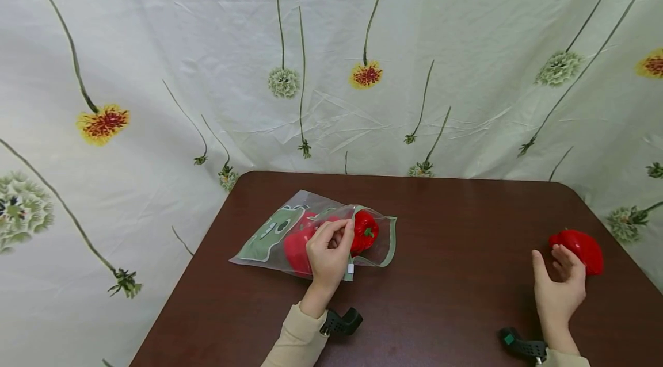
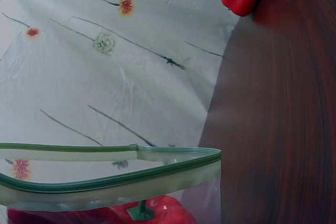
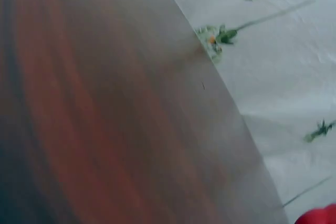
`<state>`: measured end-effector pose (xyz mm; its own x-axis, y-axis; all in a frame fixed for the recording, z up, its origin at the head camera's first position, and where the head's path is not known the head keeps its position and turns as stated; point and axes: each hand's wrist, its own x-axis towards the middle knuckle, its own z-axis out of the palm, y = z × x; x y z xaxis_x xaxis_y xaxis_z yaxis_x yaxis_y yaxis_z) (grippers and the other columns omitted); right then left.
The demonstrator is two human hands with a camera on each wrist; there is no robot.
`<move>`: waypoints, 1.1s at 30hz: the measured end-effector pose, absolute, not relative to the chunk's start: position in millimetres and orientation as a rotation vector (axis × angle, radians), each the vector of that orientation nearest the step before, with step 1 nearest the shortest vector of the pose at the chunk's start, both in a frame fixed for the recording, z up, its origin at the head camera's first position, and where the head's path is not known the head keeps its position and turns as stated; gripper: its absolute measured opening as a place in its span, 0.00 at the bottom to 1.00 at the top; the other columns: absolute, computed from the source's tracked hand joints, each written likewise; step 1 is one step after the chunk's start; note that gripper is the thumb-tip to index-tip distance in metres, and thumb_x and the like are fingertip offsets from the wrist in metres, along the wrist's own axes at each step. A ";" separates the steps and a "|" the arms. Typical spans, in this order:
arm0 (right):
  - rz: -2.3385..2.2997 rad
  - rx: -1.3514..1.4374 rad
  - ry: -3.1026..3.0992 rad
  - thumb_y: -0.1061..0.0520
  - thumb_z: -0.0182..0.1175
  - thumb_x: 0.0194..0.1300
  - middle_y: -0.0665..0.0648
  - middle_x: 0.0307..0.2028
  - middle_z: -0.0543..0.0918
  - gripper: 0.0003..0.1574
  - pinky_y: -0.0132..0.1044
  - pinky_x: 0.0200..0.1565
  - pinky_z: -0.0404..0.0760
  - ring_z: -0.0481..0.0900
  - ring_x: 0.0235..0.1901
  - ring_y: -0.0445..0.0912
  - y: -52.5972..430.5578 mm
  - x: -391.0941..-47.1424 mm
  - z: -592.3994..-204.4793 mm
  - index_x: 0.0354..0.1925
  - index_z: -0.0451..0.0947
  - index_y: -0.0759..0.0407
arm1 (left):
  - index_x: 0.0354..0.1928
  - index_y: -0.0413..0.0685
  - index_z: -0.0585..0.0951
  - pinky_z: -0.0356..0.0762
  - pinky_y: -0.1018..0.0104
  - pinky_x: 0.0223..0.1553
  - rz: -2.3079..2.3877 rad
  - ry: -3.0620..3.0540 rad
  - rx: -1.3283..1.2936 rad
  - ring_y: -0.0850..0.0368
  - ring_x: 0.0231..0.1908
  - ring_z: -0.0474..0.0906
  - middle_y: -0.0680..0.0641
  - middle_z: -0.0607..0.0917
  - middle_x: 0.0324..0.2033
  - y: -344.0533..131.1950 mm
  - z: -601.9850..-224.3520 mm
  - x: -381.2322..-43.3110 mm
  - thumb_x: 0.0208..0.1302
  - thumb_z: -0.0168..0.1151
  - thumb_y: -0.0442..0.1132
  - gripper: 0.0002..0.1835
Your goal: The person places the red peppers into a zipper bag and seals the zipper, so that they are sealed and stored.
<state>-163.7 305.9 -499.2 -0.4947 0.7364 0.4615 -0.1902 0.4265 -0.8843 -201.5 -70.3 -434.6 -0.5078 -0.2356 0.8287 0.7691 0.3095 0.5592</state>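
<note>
A see-through mesh zip bag (image 1: 259, 243) with a green cartoon print and green trim lies at the table's left. My left hand (image 1: 328, 252) pinches its upper edge near the mouth. Red bell peppers (image 1: 366, 232) are inside, one showing its green stem by the opening. In the left wrist view the bag's mouth (image 2: 105, 184) gapes above a pepper (image 2: 168, 211). Far right, another red bell pepper (image 1: 586, 251) sits on the table. My right hand (image 1: 559, 289) is beside it, thumb spread away, fingertips at its near side; whether they touch is unclear. The right wrist view catches only a red edge of the pepper (image 3: 319, 216).
The dark brown wooden table (image 1: 440, 298) has rounded far corners. Behind it hangs a pale cloth (image 1: 331, 114) with printed flowers. Each wrist wears a black camera band, such as the left one (image 1: 342, 322).
</note>
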 end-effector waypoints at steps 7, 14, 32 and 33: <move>1.132 -0.611 -1.636 0.57 0.70 0.52 0.34 0.46 0.75 0.31 0.25 0.51 0.63 0.69 0.48 0.32 323.5 -163.9 -500.7 0.55 0.75 0.52 | 0.32 0.37 0.84 0.71 0.76 0.20 -1.360 -1.636 -0.511 0.58 0.17 0.69 0.46 0.81 0.22 -70.6 -435.3 -202.9 0.51 0.68 0.26 0.05; 1.122 -0.756 -1.656 0.52 0.70 0.51 0.43 0.54 0.75 0.34 0.34 0.61 0.57 0.61 0.57 0.36 340.8 -164.2 -503.7 0.58 0.73 0.49 | 0.32 0.37 0.84 0.71 0.76 0.20 -1.362 -1.643 -0.510 0.58 0.18 0.69 0.46 0.81 0.21 -70.2 -434.4 -202.4 0.51 0.68 0.26 0.05; 1.323 -0.999 -1.868 0.44 0.63 0.58 0.47 0.70 0.55 0.49 0.41 0.68 0.46 0.49 0.69 0.43 377.7 -176.0 -508.1 0.71 0.52 0.44 | 0.31 0.35 0.83 0.72 0.75 0.20 -1.360 -1.674 -0.503 0.57 0.18 0.69 0.43 0.81 0.21 -67.9 -436.4 -202.3 0.48 0.68 0.22 0.07; 1.323 -1.000 -1.878 0.45 0.62 0.58 0.47 0.70 0.55 0.49 0.41 0.68 0.46 0.50 0.69 0.43 377.9 -176.4 -507.9 0.72 0.51 0.44 | 0.31 0.35 0.83 0.72 0.75 0.20 -1.357 -1.669 -0.505 0.57 0.18 0.69 0.43 0.81 0.21 -67.8 -437.0 -202.4 0.47 0.68 0.21 0.07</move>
<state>-176.4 377.9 -507.9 -0.5170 0.8535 0.0652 0.2262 0.2097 -0.9512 -202.4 -67.8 -437.0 -0.5128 -0.2173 0.8306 0.7687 0.3148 0.5569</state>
